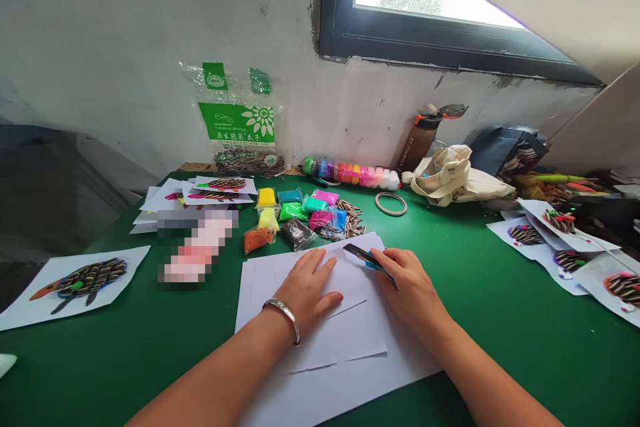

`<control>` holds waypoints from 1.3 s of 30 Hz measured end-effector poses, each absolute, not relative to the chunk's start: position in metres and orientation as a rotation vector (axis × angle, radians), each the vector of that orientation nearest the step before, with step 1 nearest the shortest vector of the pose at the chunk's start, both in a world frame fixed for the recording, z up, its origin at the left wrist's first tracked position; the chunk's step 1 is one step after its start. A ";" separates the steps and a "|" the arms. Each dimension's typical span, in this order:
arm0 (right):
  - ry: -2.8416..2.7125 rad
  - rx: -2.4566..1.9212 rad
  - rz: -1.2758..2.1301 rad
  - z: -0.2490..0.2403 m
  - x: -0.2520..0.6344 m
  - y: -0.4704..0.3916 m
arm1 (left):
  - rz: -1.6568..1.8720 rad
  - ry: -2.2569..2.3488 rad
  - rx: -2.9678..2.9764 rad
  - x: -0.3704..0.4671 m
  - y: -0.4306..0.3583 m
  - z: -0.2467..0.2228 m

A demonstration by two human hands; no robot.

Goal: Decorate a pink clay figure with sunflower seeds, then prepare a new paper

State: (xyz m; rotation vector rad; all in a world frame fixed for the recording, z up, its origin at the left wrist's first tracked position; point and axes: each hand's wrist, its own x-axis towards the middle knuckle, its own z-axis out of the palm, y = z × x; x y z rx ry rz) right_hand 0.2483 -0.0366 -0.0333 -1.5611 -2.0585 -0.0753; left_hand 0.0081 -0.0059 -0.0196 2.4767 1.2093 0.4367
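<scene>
White paper sheets (345, 380) lie stacked on the green table, with cut lines across the upper ones. My left hand (310, 287) rests flat on the paper, fingers stretched out and holding nothing; a silver bangle (286, 317) circles that wrist. On the right side of the stack, my right hand (407, 280) is closed around a utility knife (367, 257) with a blue handle. Its dark blade points up and left, over the paper near the far edge. Part of the handle is hidden by my fingers.
Behind the paper lie several colored clay packets (293, 212) and loose sunflower seeds (351, 217). A tape roll (391, 204), a cloth bag (445, 177) and a bottle (420, 140) stand farther back. Seed-decorated pictures lie left (85, 283) and right (565, 240). A seed bag (237, 123) leans against the wall.
</scene>
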 end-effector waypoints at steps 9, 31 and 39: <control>-2.089 -1.523 -0.070 -0.032 0.247 -0.036 | 0.341 1.184 2.621 0.008 -0.007 -0.017; -2.117 -1.535 -0.067 -0.030 0.243 -0.035 | 0.089 1.206 2.747 0.016 -0.011 -0.009; -2.066 -1.607 -0.050 -0.032 0.247 -0.033 | 0.224 1.226 2.751 0.015 -0.011 -0.018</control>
